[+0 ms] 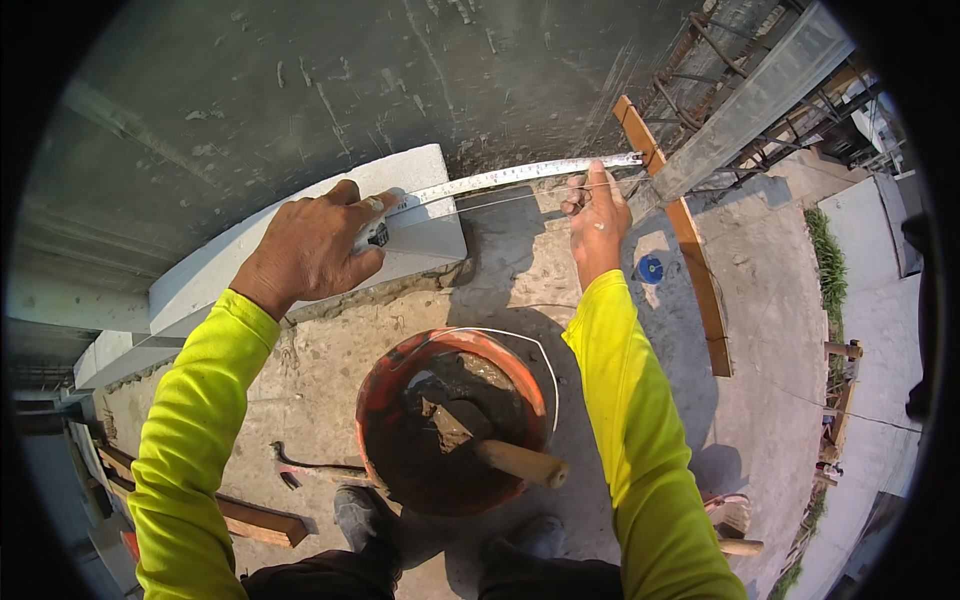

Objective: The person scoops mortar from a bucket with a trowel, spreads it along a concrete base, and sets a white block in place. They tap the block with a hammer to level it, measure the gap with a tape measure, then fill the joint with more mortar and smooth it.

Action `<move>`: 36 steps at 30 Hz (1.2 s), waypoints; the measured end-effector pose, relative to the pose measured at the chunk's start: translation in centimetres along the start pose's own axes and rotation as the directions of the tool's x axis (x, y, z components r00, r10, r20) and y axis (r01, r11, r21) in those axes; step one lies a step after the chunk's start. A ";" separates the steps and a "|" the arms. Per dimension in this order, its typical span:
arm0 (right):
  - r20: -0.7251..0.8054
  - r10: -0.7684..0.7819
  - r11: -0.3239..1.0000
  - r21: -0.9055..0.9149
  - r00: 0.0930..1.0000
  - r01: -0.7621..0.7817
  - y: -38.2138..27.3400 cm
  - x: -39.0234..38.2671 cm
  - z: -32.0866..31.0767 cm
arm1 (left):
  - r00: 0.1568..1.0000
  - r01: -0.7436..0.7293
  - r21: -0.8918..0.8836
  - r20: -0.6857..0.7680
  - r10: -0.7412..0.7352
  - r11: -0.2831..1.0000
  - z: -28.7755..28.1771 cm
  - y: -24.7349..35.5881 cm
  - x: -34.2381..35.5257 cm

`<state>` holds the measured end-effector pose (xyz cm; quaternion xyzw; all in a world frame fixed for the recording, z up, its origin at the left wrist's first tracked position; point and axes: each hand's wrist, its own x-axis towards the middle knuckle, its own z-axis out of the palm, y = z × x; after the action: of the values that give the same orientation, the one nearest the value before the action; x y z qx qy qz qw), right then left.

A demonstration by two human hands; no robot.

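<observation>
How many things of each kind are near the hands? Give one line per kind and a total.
Tape measure: 1
White block: 1
Orange bucket: 1
Trowel: 1
Blue disc: 1
Total: 5

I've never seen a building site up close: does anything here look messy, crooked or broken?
Nothing looks broken. The left hand and right hand stretch a tape measure from the white block. The orange bucket is smeared with mortar, a trowel standing in it. Wood offcuts lie loose on the slab.
</observation>
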<state>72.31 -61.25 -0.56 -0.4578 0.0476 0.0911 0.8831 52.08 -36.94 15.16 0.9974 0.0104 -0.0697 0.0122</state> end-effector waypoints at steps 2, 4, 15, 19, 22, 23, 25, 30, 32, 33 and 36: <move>0.009 0.008 1.000 0.008 1.000 -0.008 0.1 0.1 -0.1 | 1.000 0.003 -0.001 -0.005 -0.003 1.000 0.1 0.0 0.0; 0.015 -0.006 1.000 0.000 1.000 0.006 0.1 0.1 -0.2 | 1.000 0.002 -0.008 -0.020 -0.003 1.000 0.1 0.0 0.0; 0.001 0.006 1.000 -0.027 1.000 -0.006 -0.1 0.0 -0.2 | 1.000 -0.016 0.018 -0.009 0.017 1.000 -0.1 0.0 -0.1; 0.002 -0.001 1.000 -0.029 1.000 0.001 -0.1 0.1 -0.3 | 1.000 -0.001 0.021 0.012 0.001 1.000 -0.2 0.1 0.0; 0.005 -0.002 1.000 -0.026 1.000 0.002 -0.1 0.1 -0.3 | 1.000 0.001 0.009 0.003 -0.002 1.000 -0.1 0.1 0.0; 0.004 0.004 1.000 -0.025 1.000 -0.004 -0.2 0.1 -0.3 | 1.000 -0.006 0.007 -0.005 0.006 1.000 -0.1 0.1 0.0; 0.013 0.007 1.000 -0.018 1.000 -0.007 -0.3 0.0 -0.3 | 1.000 -0.008 0.028 -0.014 0.008 1.000 0.0 0.1 0.0; 0.020 0.037 0.999 -0.026 0.999 -0.037 -0.7 -0.1 -0.2 | 1.000 -0.016 0.014 -0.023 0.016 1.000 0.2 -0.3 0.0; 0.014 0.058 0.998 -0.030 0.998 -0.057 -0.8 -0.1 -0.1 | 0.999 -0.020 -0.008 -0.034 0.019 1.000 0.3 -0.4 0.0; 0.026 0.051 0.998 -0.045 0.998 -0.049 -0.8 -0.1 -0.1 | 0.999 -0.019 -0.024 -0.045 0.018 1.000 0.3 -0.4 0.0; 0.048 0.070 0.995 -0.078 0.996 -0.066 -0.8 -0.2 -0.1 | 0.997 -0.016 -0.043 -0.081 0.013 0.999 0.0 -0.6 -0.4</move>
<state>72.25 -61.80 0.05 -0.4869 0.0375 0.1345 0.8622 51.64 -36.36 15.24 0.9990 0.0051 -0.0292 0.0339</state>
